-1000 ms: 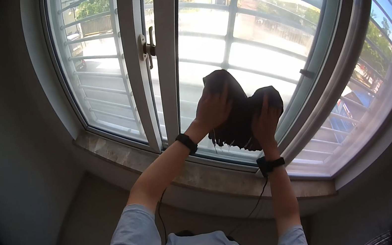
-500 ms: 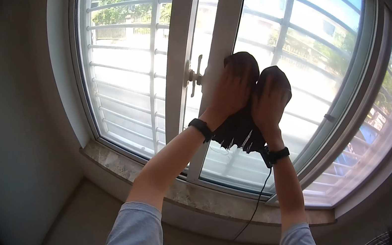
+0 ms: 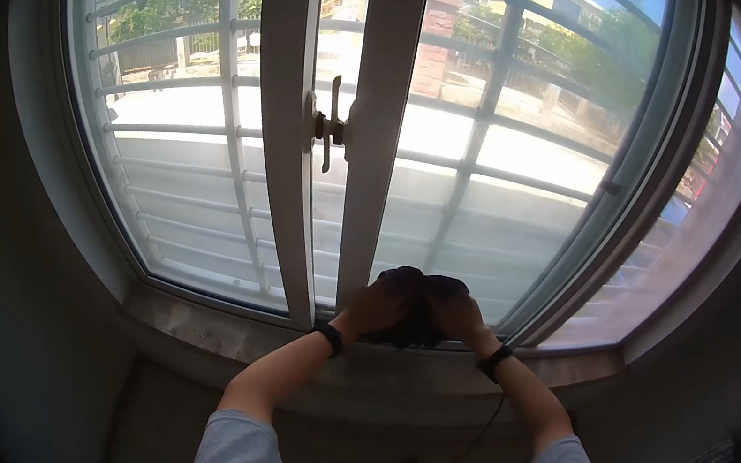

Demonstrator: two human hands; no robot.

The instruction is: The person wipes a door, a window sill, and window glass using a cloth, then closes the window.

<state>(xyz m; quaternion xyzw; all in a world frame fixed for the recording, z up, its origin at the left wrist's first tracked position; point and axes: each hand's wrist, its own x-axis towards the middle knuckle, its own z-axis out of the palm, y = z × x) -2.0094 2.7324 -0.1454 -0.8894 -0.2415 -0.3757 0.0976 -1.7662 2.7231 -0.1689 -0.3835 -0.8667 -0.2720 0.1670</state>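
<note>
A dark cloth (image 3: 406, 329) with a ragged lower edge is bunched against the bottom of the right window pane (image 3: 485, 168), close to the sill. My left hand (image 3: 372, 309) holds its left part, beside the foot of the middle window frame. On the right part lies my right hand (image 3: 460, 315), close to the left one, its fingers bent over the fabric. The dark cloth and backlight hide most fingertips. Each wrist wears a black band, and a thin cable hangs from the right one.
A window handle (image 3: 332, 128) sticks out from the middle frame, above my hands. Below the glass runs a stone sill (image 3: 200, 329). White bars (image 3: 176, 126) stand behind the panes. A second window (image 3: 673, 227) meets this one at the right.
Both hands have slid down the glass with the cloth, from the middle of the pane to its bottom edge. The view has shifted, so the window handle appears further left.
</note>
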